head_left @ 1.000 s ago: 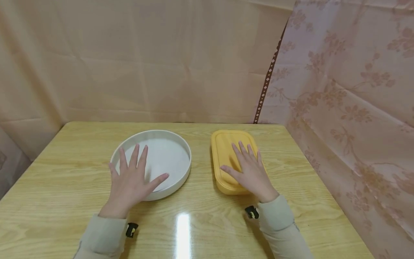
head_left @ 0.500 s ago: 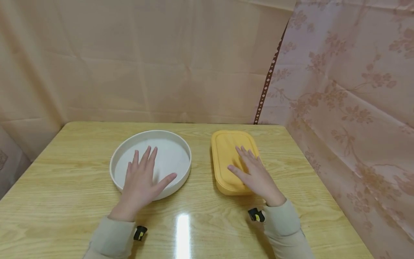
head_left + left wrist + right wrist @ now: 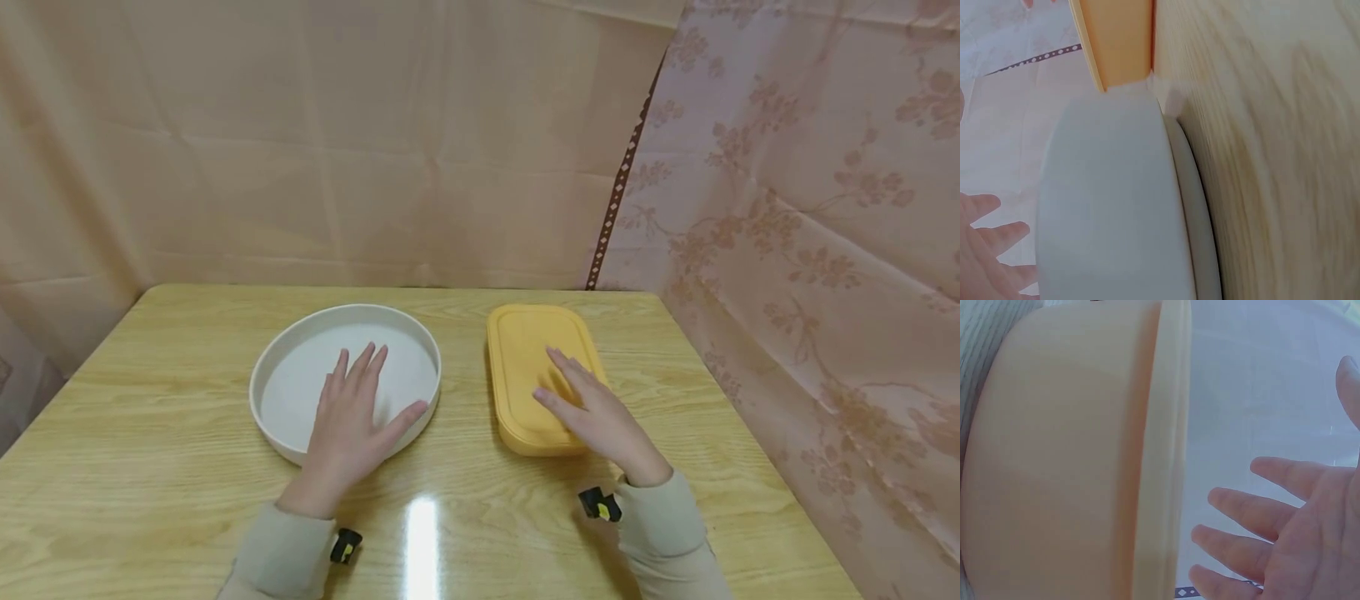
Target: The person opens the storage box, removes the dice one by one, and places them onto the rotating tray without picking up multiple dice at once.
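A round white shallow dish [image 3: 296, 367] with a raised rim stands on the left part of the table. Over its near right side my left hand [image 3: 348, 433] hovers with fingers spread and holds nothing. To the right lies a yellow rectangular box [image 3: 517, 358] with its lid on. Above the near right part of that lid is my right hand [image 3: 607, 421], fingers extended and thumb apart, also holding nothing. In the right wrist view a gap shows between the right fingers [image 3: 1235, 544] and the box's lid edge [image 3: 1163, 456]. Left fingertips [image 3: 1013, 234] show beside the dish in the left wrist view.
The wood-grain table [image 3: 465, 483] reaches back to a plain beige curtain [image 3: 375, 167]. A floral pink curtain [image 3: 810, 250] hangs along the right side. A small black device [image 3: 347, 546] sits at the left cuff, another black device [image 3: 600, 504] at the right cuff.
My left hand has moved right across the dish, its fingers drawn somewhat closer together. My right hand has shifted slightly right and toward me. Dish and box have stayed in place.
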### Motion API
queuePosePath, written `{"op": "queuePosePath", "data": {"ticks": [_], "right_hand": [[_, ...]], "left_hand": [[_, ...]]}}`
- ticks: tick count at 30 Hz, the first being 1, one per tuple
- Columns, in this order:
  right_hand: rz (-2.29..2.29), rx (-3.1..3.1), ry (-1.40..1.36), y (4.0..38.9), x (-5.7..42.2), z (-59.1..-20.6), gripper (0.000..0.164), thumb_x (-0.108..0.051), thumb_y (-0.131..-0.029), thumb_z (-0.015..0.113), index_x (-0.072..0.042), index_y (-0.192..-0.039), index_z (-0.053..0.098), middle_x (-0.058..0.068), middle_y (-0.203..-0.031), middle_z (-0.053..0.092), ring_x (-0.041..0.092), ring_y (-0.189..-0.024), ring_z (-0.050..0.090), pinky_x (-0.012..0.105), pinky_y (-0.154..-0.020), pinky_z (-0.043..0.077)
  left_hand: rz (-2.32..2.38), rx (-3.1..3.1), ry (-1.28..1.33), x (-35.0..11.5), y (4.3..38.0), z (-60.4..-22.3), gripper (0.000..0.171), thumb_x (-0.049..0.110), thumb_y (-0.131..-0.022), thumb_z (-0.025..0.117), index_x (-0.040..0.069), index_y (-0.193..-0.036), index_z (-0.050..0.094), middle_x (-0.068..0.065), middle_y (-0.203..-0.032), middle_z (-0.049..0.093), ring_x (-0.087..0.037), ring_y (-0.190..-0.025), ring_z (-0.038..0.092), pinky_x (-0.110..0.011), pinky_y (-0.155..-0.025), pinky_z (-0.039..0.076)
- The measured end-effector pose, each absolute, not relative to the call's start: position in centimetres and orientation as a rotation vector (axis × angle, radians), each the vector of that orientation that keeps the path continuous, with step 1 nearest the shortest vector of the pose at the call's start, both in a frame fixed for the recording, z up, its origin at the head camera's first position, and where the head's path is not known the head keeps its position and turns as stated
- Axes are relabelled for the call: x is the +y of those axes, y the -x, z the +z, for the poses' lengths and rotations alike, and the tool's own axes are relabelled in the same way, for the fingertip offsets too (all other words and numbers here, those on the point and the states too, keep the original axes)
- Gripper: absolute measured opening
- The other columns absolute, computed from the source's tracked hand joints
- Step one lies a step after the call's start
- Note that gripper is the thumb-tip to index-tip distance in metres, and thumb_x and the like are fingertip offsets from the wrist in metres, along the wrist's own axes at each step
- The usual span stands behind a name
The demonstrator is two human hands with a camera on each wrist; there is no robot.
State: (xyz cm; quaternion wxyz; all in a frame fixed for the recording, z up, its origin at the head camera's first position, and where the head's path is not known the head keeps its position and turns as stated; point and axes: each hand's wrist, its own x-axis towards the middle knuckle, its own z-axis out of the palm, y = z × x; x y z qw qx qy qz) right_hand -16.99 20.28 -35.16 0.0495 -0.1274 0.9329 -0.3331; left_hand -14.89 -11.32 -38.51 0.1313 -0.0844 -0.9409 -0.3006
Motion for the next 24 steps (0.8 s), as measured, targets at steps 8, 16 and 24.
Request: {"op": "queuePosePath", "data": {"ticks": [8,16,24], "right_hand": [[-1.053,2.818,0.386,16.7,20.5,-34.7,0.07,-0.056,-0.099,0.049,-0.029,-0.158,0.023,0.008,-0.163,0.026,0.039,-0.147,0.028,0.066,-0.114,0.026],[-1.113,2.76,0.424,16.4,20.4,-34.3,0.069,-0.054,-0.1,0.05,-0.027,-0.158,0.026,0.006,-0.162,0.027,0.037,-0.146,0.03,0.065,-0.113,0.029],[-1.169,2.751,0.438,16.4,20.3,-34.4,0.065,-0.047,-0.099,0.056,-0.019,-0.154,0.037,0.003,-0.158,0.037,0.036,-0.145,0.034,0.063,-0.114,0.03]], "left_hand": [[-0.98,-2.676,0.27,-9.5,15.0,-38.7,0.084,0.055,-0.09,0.064,0.007,-0.153,0.035,-0.016,-0.158,0.034,-0.043,-0.151,0.013,-0.064,-0.119,0.012],[-1.081,-2.621,0.305,-7.7,15.1,-38.8,0.083,0.052,-0.09,0.065,0.005,-0.152,0.036,-0.015,-0.156,0.037,-0.04,-0.151,0.015,-0.062,-0.119,0.014],[-1.177,-2.583,0.331,-6.4,15.0,-38.9,0.076,0.048,-0.093,0.064,0.006,-0.151,0.038,-0.011,-0.156,0.04,-0.038,-0.149,0.022,-0.062,-0.118,0.021]]}}
